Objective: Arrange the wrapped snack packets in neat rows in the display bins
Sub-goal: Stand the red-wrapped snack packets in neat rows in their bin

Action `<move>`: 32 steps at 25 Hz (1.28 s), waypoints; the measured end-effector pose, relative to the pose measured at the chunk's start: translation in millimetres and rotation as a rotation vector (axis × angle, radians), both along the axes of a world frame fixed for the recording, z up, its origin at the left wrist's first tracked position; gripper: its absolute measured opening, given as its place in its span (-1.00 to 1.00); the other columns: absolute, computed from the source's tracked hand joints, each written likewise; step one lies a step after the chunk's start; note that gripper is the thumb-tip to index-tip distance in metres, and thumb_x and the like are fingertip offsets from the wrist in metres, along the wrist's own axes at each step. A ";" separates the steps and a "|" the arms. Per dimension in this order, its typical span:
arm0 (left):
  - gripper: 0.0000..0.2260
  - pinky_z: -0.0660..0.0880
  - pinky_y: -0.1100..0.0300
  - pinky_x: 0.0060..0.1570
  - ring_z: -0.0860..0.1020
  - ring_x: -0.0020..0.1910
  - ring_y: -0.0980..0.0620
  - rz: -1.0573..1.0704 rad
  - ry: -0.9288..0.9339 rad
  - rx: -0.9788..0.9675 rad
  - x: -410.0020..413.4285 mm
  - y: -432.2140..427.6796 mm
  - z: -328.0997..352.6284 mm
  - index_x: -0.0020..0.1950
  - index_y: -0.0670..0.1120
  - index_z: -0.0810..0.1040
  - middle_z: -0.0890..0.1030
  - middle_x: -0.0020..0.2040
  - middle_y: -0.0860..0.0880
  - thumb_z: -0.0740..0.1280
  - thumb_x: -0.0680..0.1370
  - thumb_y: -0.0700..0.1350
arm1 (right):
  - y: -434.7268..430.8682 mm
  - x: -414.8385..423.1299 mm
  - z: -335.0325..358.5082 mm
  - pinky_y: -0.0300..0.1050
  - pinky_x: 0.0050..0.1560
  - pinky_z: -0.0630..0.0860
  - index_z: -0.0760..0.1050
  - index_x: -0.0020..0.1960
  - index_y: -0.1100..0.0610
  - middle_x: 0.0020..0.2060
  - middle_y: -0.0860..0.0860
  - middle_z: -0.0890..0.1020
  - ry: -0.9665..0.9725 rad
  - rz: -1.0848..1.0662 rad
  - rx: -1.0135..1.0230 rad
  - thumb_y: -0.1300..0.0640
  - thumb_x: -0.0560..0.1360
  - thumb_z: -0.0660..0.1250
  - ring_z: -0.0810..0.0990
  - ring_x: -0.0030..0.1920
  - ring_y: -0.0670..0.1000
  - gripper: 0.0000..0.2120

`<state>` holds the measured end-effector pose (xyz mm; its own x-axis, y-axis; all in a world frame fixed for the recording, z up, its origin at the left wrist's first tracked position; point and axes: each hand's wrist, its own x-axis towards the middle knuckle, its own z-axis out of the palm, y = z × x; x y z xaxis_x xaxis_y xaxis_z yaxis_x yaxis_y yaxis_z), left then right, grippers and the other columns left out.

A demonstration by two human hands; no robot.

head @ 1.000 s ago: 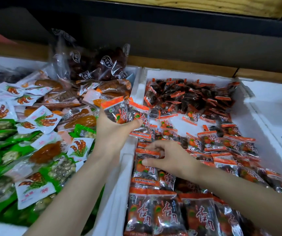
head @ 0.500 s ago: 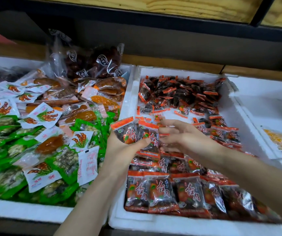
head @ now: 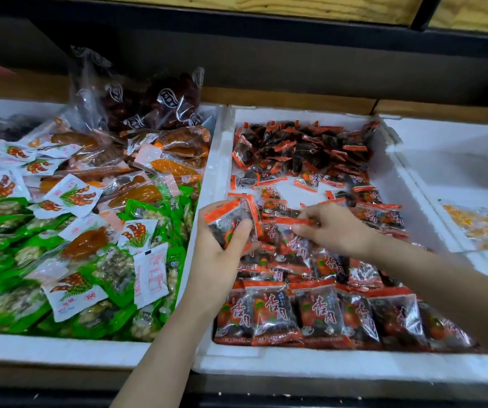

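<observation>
Roughly halfway, I judge: my left grip (head: 222, 257) curls round a stack of orange-edged packets (head: 228, 220), and my right grip (head: 335, 229) pinches another packet (head: 294, 222) by its seam over the middle foam bin (head: 295, 365). The front row (head: 322, 316) lies neat; the far heap (head: 301, 151) awaits sorting.

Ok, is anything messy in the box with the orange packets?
Yes. At the back of the white box there is a jumbled pile of packets, tipped every way, with a bare patch in front of it. The front row sits flat and side by side, so the pile looks untidy.
</observation>
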<state>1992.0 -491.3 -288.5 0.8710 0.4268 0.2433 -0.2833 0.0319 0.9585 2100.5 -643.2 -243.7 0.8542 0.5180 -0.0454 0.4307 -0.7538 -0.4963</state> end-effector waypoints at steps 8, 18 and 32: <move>-0.79 0.45 0.52 -0.10 0.52 -0.06 0.47 0.073 0.026 0.116 -3.9 -1.9 3.6 0.24 0.02 0.40 0.56 0.00 0.25 0.23 0.60 -0.09 | 19.5 -9.8 -19.2 -0.29 -0.26 0.48 0.44 -0.05 0.11 -0.26 -0.06 0.52 0.020 0.120 -0.077 0.09 0.56 0.27 0.54 -0.30 -0.08 -0.92; -0.81 0.50 0.45 -0.05 0.59 -0.08 0.36 -0.048 0.127 0.039 -4.8 -0.5 9.5 0.03 0.12 0.50 0.65 -0.15 0.32 0.27 0.49 0.15 | 7.7 -47.4 7.3 -0.31 -0.15 0.55 0.36 0.30 0.17 -0.04 0.03 0.55 0.388 0.072 0.543 0.42 0.54 0.15 0.59 -0.15 -0.06 -0.63; -0.78 0.62 0.04 -0.05 0.68 -0.13 0.02 -0.076 0.278 -0.270 1.2 -19.7 29.8 0.10 -0.10 0.51 0.67 -0.02 -0.12 0.17 0.63 0.00 | -19.4 -57.1 -2.1 -0.26 -0.18 0.57 0.48 -0.09 0.07 -0.16 -0.07 0.61 -0.136 -0.150 0.777 0.18 0.51 0.34 0.59 -0.20 -0.19 -0.95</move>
<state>1993.2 -511.0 -258.7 0.9195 0.3747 -0.1186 -0.0010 0.3040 0.9527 2043.4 -662.7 -245.8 0.8894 0.2379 0.3903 0.4464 -0.2686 -0.8536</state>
